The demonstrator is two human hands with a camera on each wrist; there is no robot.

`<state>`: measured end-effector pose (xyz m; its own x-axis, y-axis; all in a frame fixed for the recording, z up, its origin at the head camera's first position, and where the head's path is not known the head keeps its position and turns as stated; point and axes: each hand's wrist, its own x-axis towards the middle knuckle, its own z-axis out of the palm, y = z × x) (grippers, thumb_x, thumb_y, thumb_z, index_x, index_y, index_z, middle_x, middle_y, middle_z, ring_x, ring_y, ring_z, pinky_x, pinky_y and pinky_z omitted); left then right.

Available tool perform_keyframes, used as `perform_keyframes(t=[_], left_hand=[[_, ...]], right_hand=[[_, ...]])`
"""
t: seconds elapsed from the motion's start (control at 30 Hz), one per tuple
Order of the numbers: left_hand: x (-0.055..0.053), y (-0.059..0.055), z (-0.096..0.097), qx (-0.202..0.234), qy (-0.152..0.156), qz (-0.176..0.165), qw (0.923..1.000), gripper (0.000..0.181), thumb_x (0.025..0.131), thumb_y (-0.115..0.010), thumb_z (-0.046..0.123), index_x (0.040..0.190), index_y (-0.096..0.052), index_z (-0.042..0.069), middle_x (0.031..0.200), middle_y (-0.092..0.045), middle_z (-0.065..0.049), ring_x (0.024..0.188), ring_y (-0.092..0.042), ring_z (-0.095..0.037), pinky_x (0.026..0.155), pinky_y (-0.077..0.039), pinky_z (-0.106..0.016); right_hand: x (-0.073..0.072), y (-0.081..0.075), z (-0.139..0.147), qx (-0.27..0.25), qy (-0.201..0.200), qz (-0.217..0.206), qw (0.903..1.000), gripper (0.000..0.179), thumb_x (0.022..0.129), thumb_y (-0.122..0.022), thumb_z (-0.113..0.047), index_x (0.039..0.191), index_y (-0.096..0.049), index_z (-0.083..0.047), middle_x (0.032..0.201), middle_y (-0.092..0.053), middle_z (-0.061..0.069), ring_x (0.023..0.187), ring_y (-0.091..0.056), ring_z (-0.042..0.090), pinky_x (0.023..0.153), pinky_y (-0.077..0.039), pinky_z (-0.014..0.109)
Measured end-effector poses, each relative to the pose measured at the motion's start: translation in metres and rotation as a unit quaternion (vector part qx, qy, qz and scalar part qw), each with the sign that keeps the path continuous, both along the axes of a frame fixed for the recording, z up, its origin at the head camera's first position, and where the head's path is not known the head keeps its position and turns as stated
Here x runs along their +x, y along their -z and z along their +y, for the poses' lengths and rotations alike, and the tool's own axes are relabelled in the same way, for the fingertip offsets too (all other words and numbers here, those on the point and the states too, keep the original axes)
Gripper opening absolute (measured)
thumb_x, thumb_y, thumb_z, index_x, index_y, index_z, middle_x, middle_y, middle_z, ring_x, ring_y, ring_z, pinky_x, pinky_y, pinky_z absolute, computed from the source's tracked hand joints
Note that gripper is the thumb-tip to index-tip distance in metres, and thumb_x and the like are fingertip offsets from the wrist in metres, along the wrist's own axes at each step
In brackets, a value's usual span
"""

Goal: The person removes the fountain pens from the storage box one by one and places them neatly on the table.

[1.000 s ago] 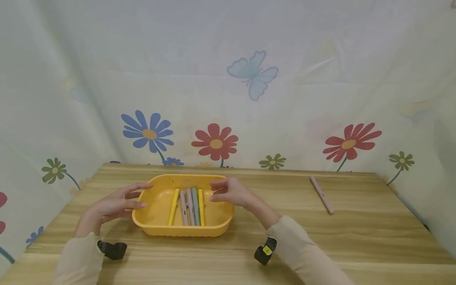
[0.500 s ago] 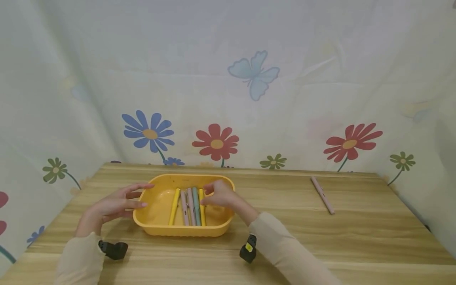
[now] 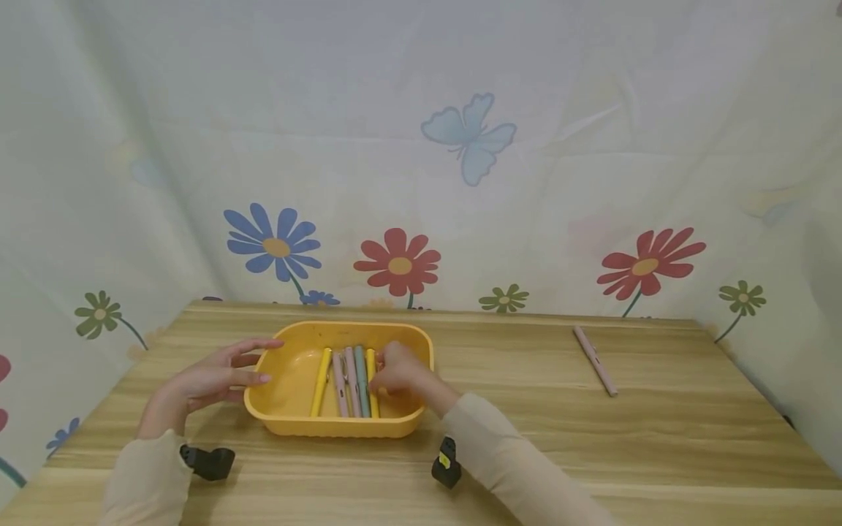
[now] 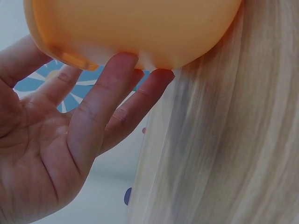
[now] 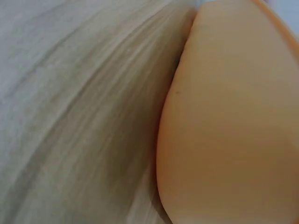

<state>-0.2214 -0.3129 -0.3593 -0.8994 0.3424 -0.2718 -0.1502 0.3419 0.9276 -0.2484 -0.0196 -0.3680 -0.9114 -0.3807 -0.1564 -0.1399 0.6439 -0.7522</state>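
Yellow tray: lower middle, five pens inside.
Left hand: spread wide, touching the tray's left end.
Right hand: at the rightmost yellow pen; cannot tell whether pinching.

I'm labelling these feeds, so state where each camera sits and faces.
Head: on the head, facing forward and down at tray and pens; left hand, right hand, sleeves show.
Left wrist: worn there, facing the tray's outside; left hand shows.
Right wrist: worn there, facing the tray's outside and table; no hand shows.
Both wrist views share tray and table.
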Motion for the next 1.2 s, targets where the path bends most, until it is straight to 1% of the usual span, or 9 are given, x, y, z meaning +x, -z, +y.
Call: perform_keyframes(t=[0.07, 0.27, 0.57, 0.67, 0.73, 0.8, 0.9, 1.03, 1.2], left_hand=[[0.000, 0.000, 0.000, 0.000, 0.002, -0.001, 1.0000, 0.069, 0.085, -0.063, 0.014, 0.141, -0.024, 0.006, 0.145, -0.009, -0.032, 0.122, -0.035, -0.046, 0.082, -0.050, -0.047], [0.000, 0.001, -0.002, 0.003, 0.006, -0.002, 1.0000, 0.069, 0.085, -0.063, 0.014, 0.141, -0.024, 0.006, 0.144, -0.008, -0.032, 0.121, -0.037, -0.045, 0.082, -0.050, -0.047], [0.000, 0.001, -0.002, 0.000, 0.003, -0.004, 1.0000, 0.069, 0.085, -0.063, 0.014, 0.141, -0.025, 0.007, 0.145, -0.009, -0.032, 0.122, -0.036, -0.045, 0.082, -0.050, -0.047], [-0.001, 0.000, -0.002, -0.004, 0.001, -0.003, 1.0000, 0.069, 0.085, -0.063, 0.015, 0.141, -0.025, 0.007, 0.144, -0.009, -0.032, 0.122, -0.036, -0.046, 0.082, -0.050, -0.047], [-0.001, 0.000, -0.002, -0.007, -0.004, -0.005, 1.0000, 0.069, 0.085, -0.063, 0.015, 0.141, -0.025, 0.007, 0.145, -0.009, -0.032, 0.122, -0.036, -0.046, 0.082, -0.050, -0.047], [-0.001, 0.000, -0.002, -0.007, -0.007, -0.007, 0.9999, 0.068, 0.085, -0.063, 0.014, 0.141, -0.025, 0.007, 0.145, -0.009, -0.032, 0.121, -0.036, -0.046, 0.082, -0.050, -0.047], [-0.001, 0.000, -0.002, -0.004, -0.003, -0.006, 1.0000, 0.068, 0.085, -0.063, 0.013, 0.141, -0.025, 0.006, 0.145, -0.008, -0.032, 0.121, -0.037, -0.046, 0.082, -0.050, -0.047], [-0.002, 0.000, -0.002, -0.002, 0.004, -0.005, 1.0000, 0.068, 0.085, -0.063, 0.014, 0.141, -0.025, 0.006, 0.144, -0.007, -0.033, 0.121, -0.036, -0.047, 0.082, -0.050, -0.047], [-0.003, 0.000, -0.002, -0.002, -0.002, -0.009, 1.0000, 0.067, 0.085, -0.062, 0.013, 0.141, -0.025, 0.007, 0.145, -0.007, -0.031, 0.123, -0.033, -0.047, 0.082, -0.050, -0.047]], right_hand=[[0.002, 0.000, -0.002, 0.015, 0.006, 0.003, 0.9999, 0.041, 0.067, -0.073, -0.001, 0.050, -0.036, -0.010, 0.045, -0.034, -0.003, 0.040, -0.040, 0.012, 0.036, -0.029, 0.018], [0.002, 0.004, -0.007, 0.050, 0.013, 0.006, 0.9986, 0.033, 0.067, -0.073, -0.004, 0.050, -0.045, -0.008, 0.045, -0.039, 0.000, 0.040, -0.039, 0.013, 0.036, -0.028, 0.019], [0.001, 0.006, -0.012, 0.074, 0.015, 0.026, 0.9968, 0.024, 0.066, -0.071, -0.001, 0.059, -0.049, -0.006, 0.049, -0.046, 0.002, 0.039, -0.044, 0.013, 0.033, -0.035, 0.019], [0.002, 0.003, -0.010, 0.064, 0.017, 0.014, 0.9977, 0.020, 0.066, -0.070, -0.001, 0.061, -0.051, -0.003, 0.051, -0.047, 0.003, 0.040, -0.044, 0.013, 0.033, -0.036, 0.019], [0.003, -0.001, -0.009, 0.050, 0.021, 0.001, 0.9985, 0.014, 0.066, -0.070, -0.001, 0.073, -0.059, 0.003, 0.056, -0.050, 0.004, 0.041, -0.047, 0.012, 0.035, -0.040, 0.020], [0.004, -0.005, -0.007, 0.035, 0.024, -0.011, 0.9990, 0.025, 0.067, -0.070, -0.001, 0.089, -0.063, 0.007, 0.063, -0.055, 0.005, 0.044, -0.051, 0.013, 0.038, -0.045, 0.021], [0.004, -0.010, -0.004, 0.009, 0.030, -0.026, 0.9992, 0.048, 0.067, -0.072, -0.001, 0.113, -0.059, 0.005, 0.075, -0.059, 0.007, 0.047, -0.056, 0.014, 0.044, -0.051, 0.024], [0.004, -0.015, -0.001, -0.025, 0.022, -0.040, 0.9986, 0.050, 0.067, -0.070, 0.001, 0.116, -0.060, 0.002, 0.075, -0.062, 0.006, 0.049, -0.060, 0.016, 0.046, -0.053, 0.027], [0.004, -0.026, 0.006, -0.063, 0.014, -0.049, 0.9967, 0.050, 0.071, -0.069, 0.001, 0.119, -0.058, 0.001, 0.079, -0.066, 0.009, 0.056, -0.063, 0.017, 0.047, -0.054, 0.028]])
